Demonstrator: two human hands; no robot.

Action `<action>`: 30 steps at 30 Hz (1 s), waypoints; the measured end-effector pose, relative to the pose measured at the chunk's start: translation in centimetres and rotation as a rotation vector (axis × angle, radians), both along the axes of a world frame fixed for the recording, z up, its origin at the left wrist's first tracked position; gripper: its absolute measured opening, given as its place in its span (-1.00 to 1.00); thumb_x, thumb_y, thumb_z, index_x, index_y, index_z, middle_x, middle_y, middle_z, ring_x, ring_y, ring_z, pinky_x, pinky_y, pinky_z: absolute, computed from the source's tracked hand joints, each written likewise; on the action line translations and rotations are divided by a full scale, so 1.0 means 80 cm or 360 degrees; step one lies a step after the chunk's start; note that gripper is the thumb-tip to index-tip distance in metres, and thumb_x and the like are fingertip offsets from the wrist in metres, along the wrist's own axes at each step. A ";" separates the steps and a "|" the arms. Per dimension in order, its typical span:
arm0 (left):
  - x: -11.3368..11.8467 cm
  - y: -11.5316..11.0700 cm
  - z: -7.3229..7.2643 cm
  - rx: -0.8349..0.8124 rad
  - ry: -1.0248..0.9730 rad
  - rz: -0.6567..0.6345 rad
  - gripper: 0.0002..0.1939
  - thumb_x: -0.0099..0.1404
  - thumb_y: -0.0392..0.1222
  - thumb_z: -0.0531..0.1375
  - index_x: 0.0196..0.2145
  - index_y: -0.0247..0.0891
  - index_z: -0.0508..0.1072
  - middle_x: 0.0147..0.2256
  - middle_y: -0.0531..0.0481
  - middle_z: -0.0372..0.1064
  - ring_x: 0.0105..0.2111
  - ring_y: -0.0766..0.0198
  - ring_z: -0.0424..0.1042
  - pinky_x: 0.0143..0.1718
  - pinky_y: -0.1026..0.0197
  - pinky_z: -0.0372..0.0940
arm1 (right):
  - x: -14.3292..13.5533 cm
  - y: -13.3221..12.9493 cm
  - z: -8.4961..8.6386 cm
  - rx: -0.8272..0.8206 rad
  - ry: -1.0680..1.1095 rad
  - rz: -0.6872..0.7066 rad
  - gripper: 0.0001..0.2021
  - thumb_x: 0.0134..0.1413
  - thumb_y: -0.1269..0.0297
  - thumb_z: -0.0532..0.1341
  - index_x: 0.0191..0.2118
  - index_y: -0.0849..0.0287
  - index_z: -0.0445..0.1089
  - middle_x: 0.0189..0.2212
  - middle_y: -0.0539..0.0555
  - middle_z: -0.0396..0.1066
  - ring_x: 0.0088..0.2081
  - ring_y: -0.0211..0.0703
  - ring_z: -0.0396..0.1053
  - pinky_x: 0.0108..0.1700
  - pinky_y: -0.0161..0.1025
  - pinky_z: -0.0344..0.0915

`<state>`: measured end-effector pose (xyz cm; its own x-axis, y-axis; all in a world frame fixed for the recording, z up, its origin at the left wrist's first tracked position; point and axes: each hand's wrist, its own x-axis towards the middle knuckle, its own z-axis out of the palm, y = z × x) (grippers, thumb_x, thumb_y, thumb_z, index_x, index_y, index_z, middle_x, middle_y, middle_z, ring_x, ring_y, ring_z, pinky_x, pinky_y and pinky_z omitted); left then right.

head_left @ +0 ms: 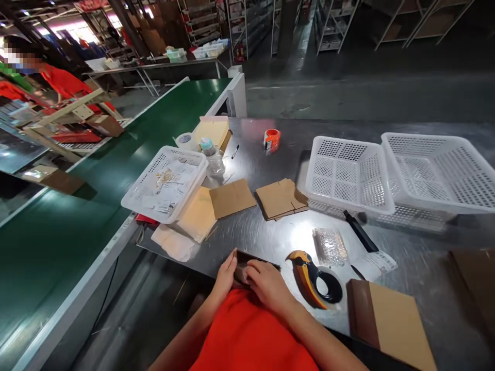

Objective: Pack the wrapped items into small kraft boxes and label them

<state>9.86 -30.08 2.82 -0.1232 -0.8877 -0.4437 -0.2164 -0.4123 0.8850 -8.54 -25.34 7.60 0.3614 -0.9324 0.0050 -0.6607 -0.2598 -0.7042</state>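
A small brown cardboard box [257, 256] is at the table's front edge, close to the red shirt. My left hand [226, 273] holds its left side, thumb along the edge. My right hand [265, 281] is at the box with its fingers curled into the opening; what the fingertips touch is hidden. To the right lie an orange and black tape dispenser [315, 281], a bubble-wrapped item [330, 246] and a black-handled tool [360, 232] beside a white label [381, 263]. Flat cardboard pieces [232, 198] [280, 198] lie ahead of my hands.
A white basket of papers [166, 185] stands left, near a bottle [212, 157]. Two white baskets [350, 175] [436, 170] stand right. A red tape dispenser [272, 138] lies farther back. A cardboard box [394, 319] sits front right. A green conveyor [127, 154] runs left; a person in red [65, 80] is beyond it.
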 end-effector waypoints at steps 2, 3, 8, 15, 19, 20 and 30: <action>-0.003 0.003 -0.001 0.0001 -0.0014 0.0009 -0.31 0.19 0.27 0.17 0.10 -0.29 0.44 0.22 -0.19 0.26 0.28 -0.01 0.15 0.36 -0.03 -0.04 | 0.003 0.006 -0.021 0.0029 -0.0149 -0.0136 -0.73 0.05 0.56 0.09 -0.13 0.14 0.30 -0.08 0.16 0.41 -0.06 -0.05 0.39 -0.02 -0.12 0.33; -0.005 0.004 -0.002 -0.0003 -0.0012 0.0022 -0.32 0.20 0.26 0.17 0.09 -0.29 0.45 0.21 -0.19 0.26 0.28 0.00 0.16 0.36 -0.03 -0.03 | 0.003 0.011 -0.029 0.0020 -0.0263 -0.0234 -0.68 0.06 0.56 0.08 -0.07 0.14 0.26 -0.07 0.16 0.39 -0.04 -0.07 0.38 -0.01 -0.13 0.34; -0.012 0.006 -0.008 -0.0031 0.0045 0.0080 -0.36 0.19 0.23 0.19 0.06 -0.30 0.48 0.19 -0.19 0.30 0.26 -0.02 0.19 0.35 -0.07 -0.04 | 0.002 0.031 -0.041 -0.0105 -0.0334 -0.0426 -0.61 0.14 0.56 -0.03 0.05 0.10 0.22 -0.05 0.18 0.29 -0.05 -0.12 0.36 -0.04 -0.18 0.38; -0.012 0.008 -0.009 -0.0016 0.0079 0.0049 -0.37 0.19 0.23 0.20 0.06 -0.26 0.48 0.19 -0.17 0.30 0.25 0.01 0.22 0.34 -0.03 -0.01 | 0.007 0.026 -0.021 0.0133 0.0526 -0.0361 -0.68 0.13 0.49 0.08 -0.03 0.11 0.40 -0.15 0.17 0.40 -0.16 -0.02 0.41 -0.20 -0.19 0.37; -0.012 0.009 -0.011 -0.0035 0.0028 0.0065 -0.36 0.20 0.24 0.18 0.06 -0.29 0.48 0.18 -0.20 0.31 0.24 -0.02 0.23 0.34 -0.05 -0.01 | 0.001 0.021 -0.007 0.0319 0.0379 -0.0461 -0.67 0.05 0.53 0.11 -0.06 0.15 0.38 -0.05 0.13 0.39 -0.12 -0.13 0.42 -0.14 -0.27 0.35; -0.013 0.009 -0.011 -0.0038 0.0022 0.0066 -0.35 0.20 0.24 0.18 0.06 -0.30 0.48 0.18 -0.21 0.31 0.24 -0.02 0.23 0.34 -0.06 -0.01 | 0.002 0.018 -0.003 0.0358 0.0412 -0.0428 -0.67 0.05 0.55 0.11 -0.06 0.17 0.38 -0.06 0.14 0.40 -0.11 -0.11 0.42 -0.12 -0.25 0.35; -0.014 0.011 -0.006 -0.0056 -0.0069 -0.0026 -0.32 0.22 0.26 0.15 0.12 -0.29 0.43 0.22 -0.19 0.26 0.27 0.02 0.18 0.35 0.01 -0.03 | 0.027 -0.014 0.001 0.0398 0.0857 -0.0170 -0.62 0.14 0.64 -0.03 -0.10 0.34 0.48 -0.21 0.40 0.47 -0.24 0.11 0.51 -0.36 -0.13 0.41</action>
